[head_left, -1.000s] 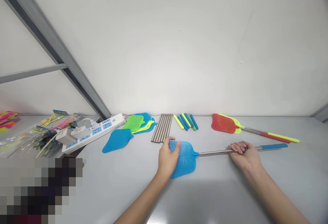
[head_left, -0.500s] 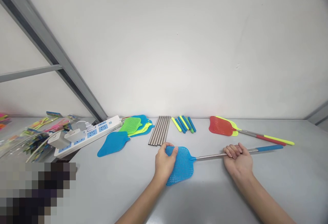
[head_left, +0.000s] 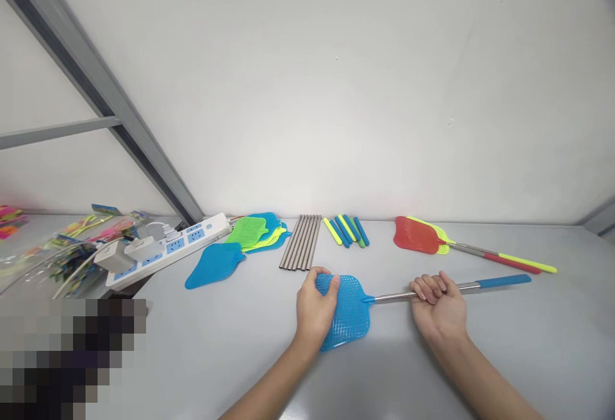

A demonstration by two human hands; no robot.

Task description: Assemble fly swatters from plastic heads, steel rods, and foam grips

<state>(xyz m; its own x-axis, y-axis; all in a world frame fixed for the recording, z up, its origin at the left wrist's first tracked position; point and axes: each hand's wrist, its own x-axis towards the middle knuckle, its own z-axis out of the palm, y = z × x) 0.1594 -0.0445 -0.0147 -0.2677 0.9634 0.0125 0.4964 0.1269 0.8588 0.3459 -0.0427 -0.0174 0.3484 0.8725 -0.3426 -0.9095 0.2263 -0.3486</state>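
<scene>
A blue fly swatter (head_left: 353,317) with a metal rod and a blue grip (head_left: 504,280) is held level over the grey table. My left hand (head_left: 316,305) grasps the left edge of its mesh head, thumb on top. Around the metal rod, between head and grip, the fingers of my right hand (head_left: 438,305) are closed, palm turned up. Behind my left hand lies a row of several metal rods (head_left: 301,242). Past them are several blue, yellow and green grips (head_left: 346,231). A red fly swatter (head_left: 418,235) rests partly over a yellow one (head_left: 528,262) at the back right.
Loose swatter heads in blue (head_left: 216,265), green (head_left: 247,233) and yellow lie at the back left. Beside them a white power strip (head_left: 168,250) holds plugs and cables. Plastic-bagged items (head_left: 72,241) are at the far left. The wall (head_left: 336,87) bounds the table's back.
My right hand has shifted slightly left along the rod, toward the swatter head. My left hand and the head sit a little further right in view; the whole view has shifted slightly.
</scene>
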